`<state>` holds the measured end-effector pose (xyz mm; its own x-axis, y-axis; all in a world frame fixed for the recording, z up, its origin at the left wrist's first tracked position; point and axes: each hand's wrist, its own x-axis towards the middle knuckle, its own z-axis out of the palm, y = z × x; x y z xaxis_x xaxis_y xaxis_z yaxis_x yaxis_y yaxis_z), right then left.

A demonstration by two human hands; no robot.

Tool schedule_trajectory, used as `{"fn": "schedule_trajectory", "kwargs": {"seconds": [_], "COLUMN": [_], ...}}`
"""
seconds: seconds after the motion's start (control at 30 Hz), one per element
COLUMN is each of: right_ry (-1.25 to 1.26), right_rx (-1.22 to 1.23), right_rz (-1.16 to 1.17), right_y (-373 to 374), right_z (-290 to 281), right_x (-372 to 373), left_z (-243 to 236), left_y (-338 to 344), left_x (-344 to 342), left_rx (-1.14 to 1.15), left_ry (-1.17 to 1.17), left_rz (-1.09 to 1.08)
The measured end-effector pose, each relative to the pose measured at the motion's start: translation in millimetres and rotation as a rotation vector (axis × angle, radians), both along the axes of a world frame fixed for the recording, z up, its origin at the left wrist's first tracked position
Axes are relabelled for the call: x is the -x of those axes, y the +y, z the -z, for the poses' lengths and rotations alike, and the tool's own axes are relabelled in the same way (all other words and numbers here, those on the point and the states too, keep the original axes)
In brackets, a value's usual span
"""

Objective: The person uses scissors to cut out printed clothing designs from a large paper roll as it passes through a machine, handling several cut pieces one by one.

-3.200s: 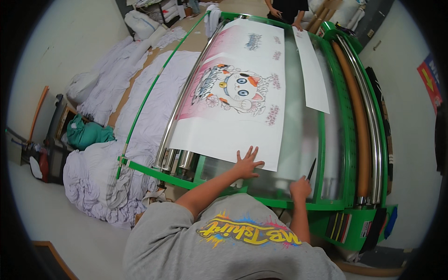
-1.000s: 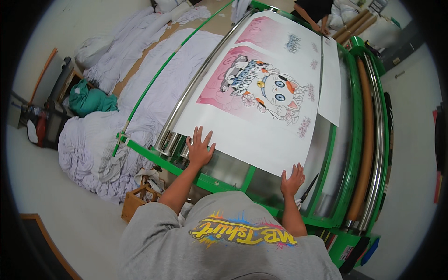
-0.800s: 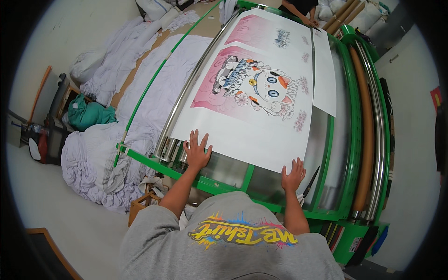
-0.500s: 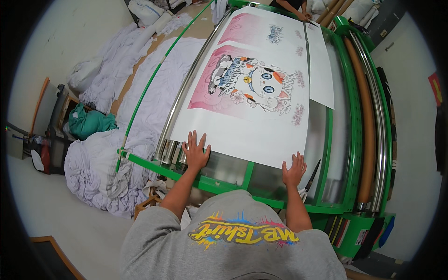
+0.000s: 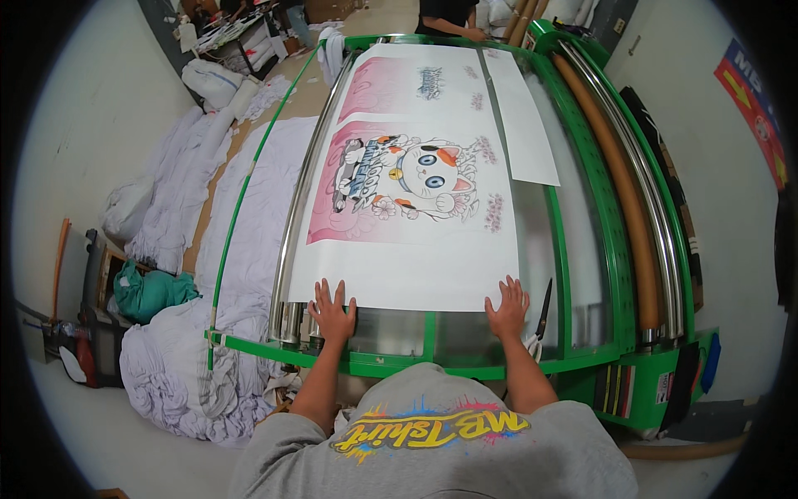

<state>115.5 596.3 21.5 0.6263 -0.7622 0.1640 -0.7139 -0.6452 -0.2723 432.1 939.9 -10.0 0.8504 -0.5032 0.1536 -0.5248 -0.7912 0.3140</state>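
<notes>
A large white printed sheet [image 5: 382, 279] lies flat over the green-framed machine bed [image 5: 465, 366]. Printed on it are a cartoon cat [image 5: 428, 170] and pink panels. My left hand [image 5: 333, 311] rests on the sheet's near left corner, palm down with fingers spread. At the near right corner, my right hand [image 5: 508, 308] is also flat with its fingers apart, touching the edge. Neither hand grips anything. Just right of my right hand lies a pair of scissors [image 5: 543, 312] with dark blades and pale handles. A narrower white sheet [image 5: 528, 125] lies along the right.
Metal rollers [image 5: 285, 320] run along the left side, and a brown roll [image 5: 611, 175] along the right. A green bar [image 5: 249, 175] stands off to the left above heaped white fabric [image 5: 195, 358]. A co-worker's hand [image 5: 474, 34] is at the far end.
My view has tilted up, showing more of the room's far end. Both hands stay flat at the sheet's near corners, and the sheet looks unmoved on the bed.
</notes>
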Motion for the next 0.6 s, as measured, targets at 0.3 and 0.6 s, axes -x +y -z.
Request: {"fn": "schedule_trajectory", "kwargs": {"seconds": [0.3,0.6], "right_ry": [0.003,0.004], "right_rx": [0.016,0.037], "right_rz": [0.002,-0.004], "right_y": [2.0,-0.3], "right_z": [-1.4,5.5], "right_x": [0.3,1.0], "left_z": [1.7,1.9], "left_y": [0.6,1.4], "left_x": [1.9,1.7], "left_rx": [-0.001,-0.013], "left_ry": [-0.031,-0.033], "left_rz": [0.011,0.01]}}
